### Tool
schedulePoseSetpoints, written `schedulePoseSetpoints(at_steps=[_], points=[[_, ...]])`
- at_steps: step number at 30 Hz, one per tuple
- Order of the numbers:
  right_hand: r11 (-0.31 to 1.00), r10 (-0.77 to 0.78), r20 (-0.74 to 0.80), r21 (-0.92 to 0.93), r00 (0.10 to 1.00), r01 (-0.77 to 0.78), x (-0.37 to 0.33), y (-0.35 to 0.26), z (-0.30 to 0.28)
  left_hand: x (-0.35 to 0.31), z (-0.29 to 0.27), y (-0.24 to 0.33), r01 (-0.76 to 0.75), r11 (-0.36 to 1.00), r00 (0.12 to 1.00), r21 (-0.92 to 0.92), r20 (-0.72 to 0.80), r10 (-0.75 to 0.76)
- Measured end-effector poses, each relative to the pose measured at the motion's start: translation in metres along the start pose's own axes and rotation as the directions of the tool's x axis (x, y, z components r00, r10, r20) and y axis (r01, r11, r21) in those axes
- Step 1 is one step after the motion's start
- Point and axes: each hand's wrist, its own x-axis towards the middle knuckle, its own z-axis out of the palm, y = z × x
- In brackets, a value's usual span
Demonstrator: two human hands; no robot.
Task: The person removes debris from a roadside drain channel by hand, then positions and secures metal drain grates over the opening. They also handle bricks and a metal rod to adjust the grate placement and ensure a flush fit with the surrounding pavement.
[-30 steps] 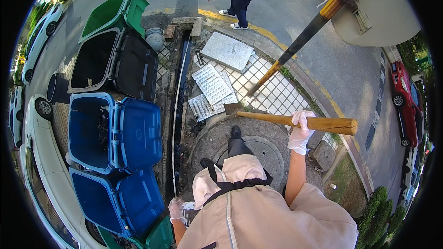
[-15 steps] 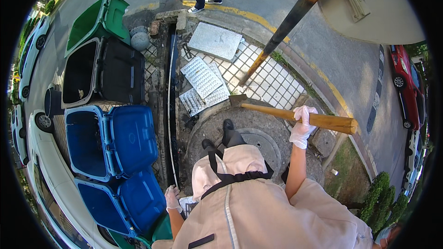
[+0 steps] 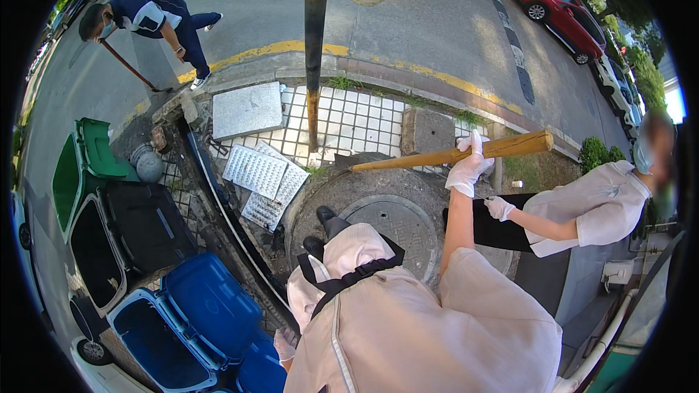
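Wooden-handled tool (image 3: 520, 145) pinched in gloved right hand (image 3: 468, 166), far side of manhole cover (image 3: 399, 224). Left hand (image 3: 285, 343): can't tell. Likely positioning; next move probably calls for two-handed grip.

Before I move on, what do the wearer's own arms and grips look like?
The right grip wears a thin, whitish, translucent glove reaching the wrist; the left grip appears similarly gloved. The right forearm is bare below a short beige sleeve. Little of the left forearm shows.

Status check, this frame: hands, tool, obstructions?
Right hand on wooden handle; left hand low, beside blue bin. Handle's far end near pole base. Co-worker close, right side.
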Motion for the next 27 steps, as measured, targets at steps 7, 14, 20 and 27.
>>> schedulePoseSetpoints(at_steps=[7, 14, 20, 27], points=[[0.999, 0.032, -0.441, 0.003, 0.897, -0.034, 0.018, 0.0, -0.037, 0.018, 0.013, 0.073, -0.094, 0.995, 0.995, 0.021, 0.026, 0.094], [0.992, 0.097, -0.686, 0.012, 0.721, -0.123, 0.056, -0.014, -0.043, 0.036, 0.003, 0.125, -0.164, 0.985, 0.986, 0.052, 0.048, 0.162], [0.982, 0.164, -0.799, 0.079, 0.579, -0.169, 0.128, 0.002, -0.095, 0.008, 0.03, 0.127, -0.212, 0.946, 0.977, 0.246, 0.088, 0.196], [0.962, 0.272, -0.637, 0.191, 0.721, -0.195, 0.2, 0.053, -0.182, 0.041, 0.021, 0.115, -0.194, 0.905, 0.979, 0.378, 0.139, 0.152]])
